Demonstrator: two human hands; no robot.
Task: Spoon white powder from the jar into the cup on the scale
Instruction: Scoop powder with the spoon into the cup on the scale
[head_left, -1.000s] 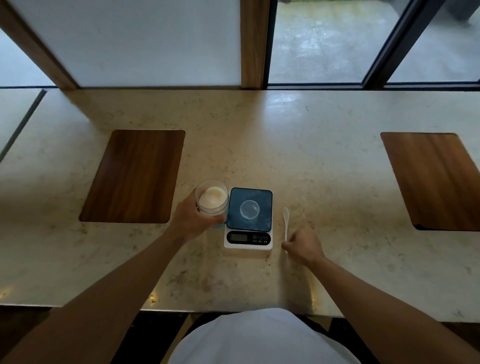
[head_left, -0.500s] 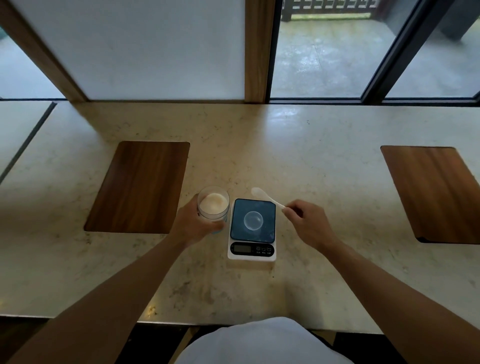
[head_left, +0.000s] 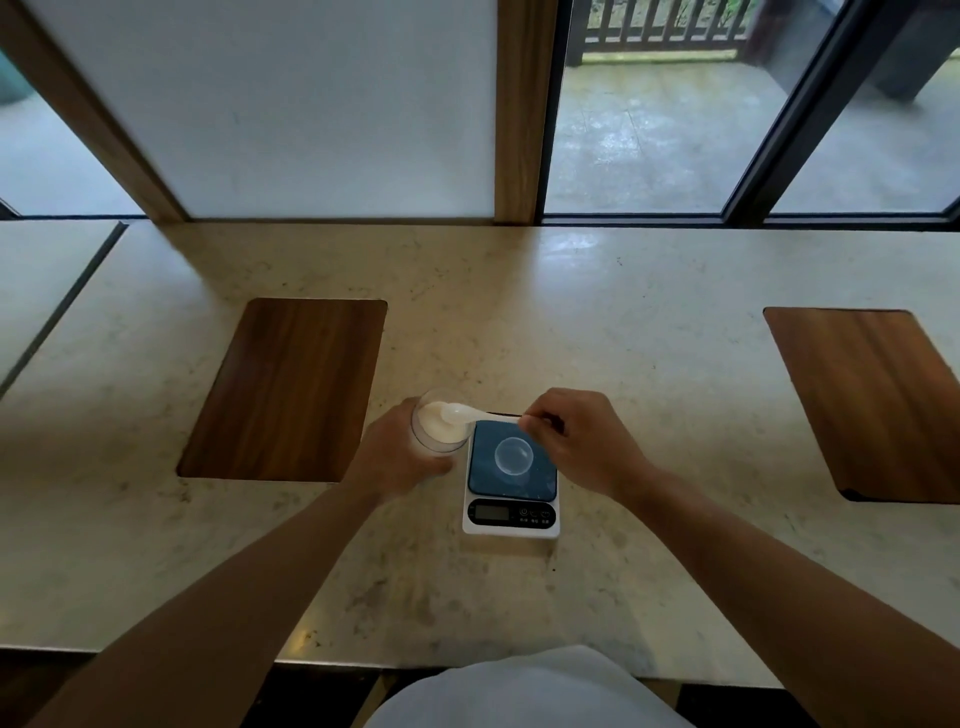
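A clear jar (head_left: 435, 434) of white powder stands just left of the scale, and my left hand (head_left: 397, 457) is wrapped around its near side. My right hand (head_left: 574, 441) pinches the handle of a white plastic spoon (head_left: 470, 414), whose bowl lies over the powder inside the jar's mouth. A small clear cup (head_left: 514, 457) sits in the middle of the dark blue platform of the white scale (head_left: 511, 517). The cup looks empty.
The scale stands on a pale marble counter (head_left: 623, 571) near its front edge. Two wooden inlays are set into the top, one at the left (head_left: 291, 384) and one at the far right (head_left: 872, 400). Windows and wooden posts run along the back.
My right hand picked the spoon up from the counter right of the scale and swung it leftwards over the scale, so its bowl is now in the jar. My left hand kept hold of the jar.
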